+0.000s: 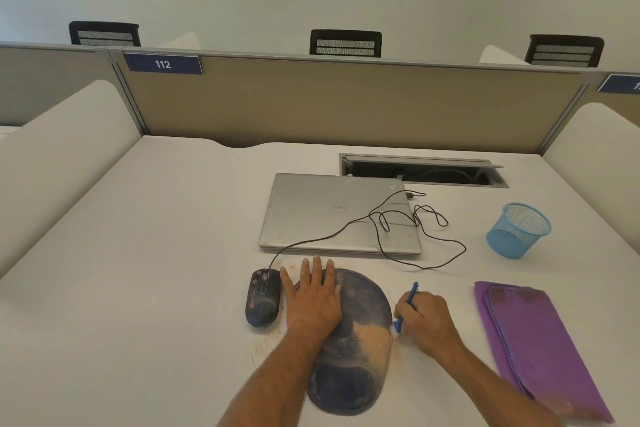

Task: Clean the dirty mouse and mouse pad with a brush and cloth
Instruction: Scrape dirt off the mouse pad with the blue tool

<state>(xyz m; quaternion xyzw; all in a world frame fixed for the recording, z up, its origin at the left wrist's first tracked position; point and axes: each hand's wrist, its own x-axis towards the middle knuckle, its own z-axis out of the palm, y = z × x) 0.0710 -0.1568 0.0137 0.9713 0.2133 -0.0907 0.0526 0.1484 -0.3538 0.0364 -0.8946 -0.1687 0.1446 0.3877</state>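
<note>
A dark blue mouse pad [363, 315] with a wrist rest lies on the white desk, with a patch of orange-brown dust on its right middle. My left hand [313, 298] presses flat on the pad's upper left part, fingers spread. My right hand [424, 319] grips a blue brush [408, 302] at the pad's right edge; its bristle end points down by the pad. A dirty black wired mouse [262, 298] sits just left of the pad. A folded purple cloth [533, 343] lies to the right.
A shut silver laptop [311, 215] lies behind the pad, with the mouse cable [422, 246] looped over it. A blue mesh cup [517, 229] stands at the right. An open cable tray [422, 172] sits near the beige partition. Dust specks ring the pad.
</note>
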